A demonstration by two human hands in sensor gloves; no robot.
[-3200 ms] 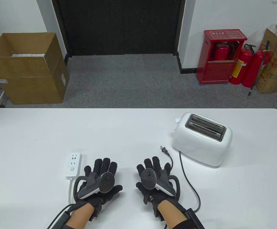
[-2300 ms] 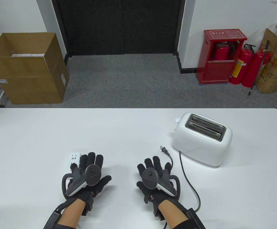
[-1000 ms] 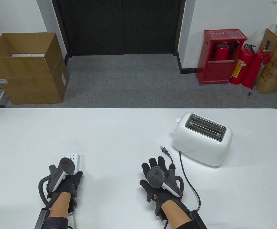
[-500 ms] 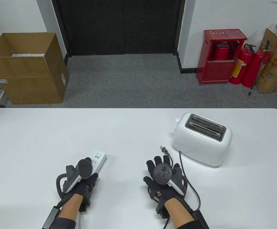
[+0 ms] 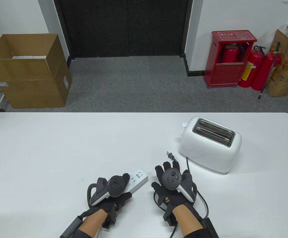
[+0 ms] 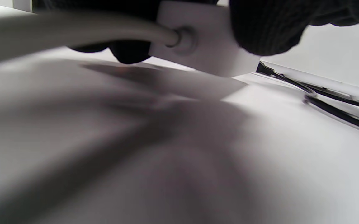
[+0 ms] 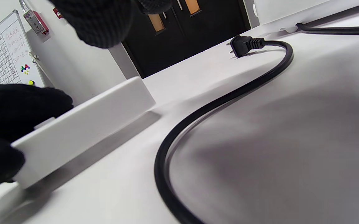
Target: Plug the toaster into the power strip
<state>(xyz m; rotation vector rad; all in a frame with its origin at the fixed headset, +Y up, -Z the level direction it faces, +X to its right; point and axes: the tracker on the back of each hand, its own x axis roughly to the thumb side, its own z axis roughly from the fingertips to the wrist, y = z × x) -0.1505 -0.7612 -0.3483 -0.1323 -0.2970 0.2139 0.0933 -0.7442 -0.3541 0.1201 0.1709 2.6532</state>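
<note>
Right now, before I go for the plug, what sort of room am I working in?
Probably an office or lab workroom, not a kitchen: a red fire extinguisher cabinet stands against the wall, cardboard boxes sit on grey carpet by dark double doors, and a whiteboard hangs on the wall.

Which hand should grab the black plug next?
Probably the right hand. It is free and hovers over the cord just short of the plug. The left hand already grips the power strip, so it is busy.
</note>
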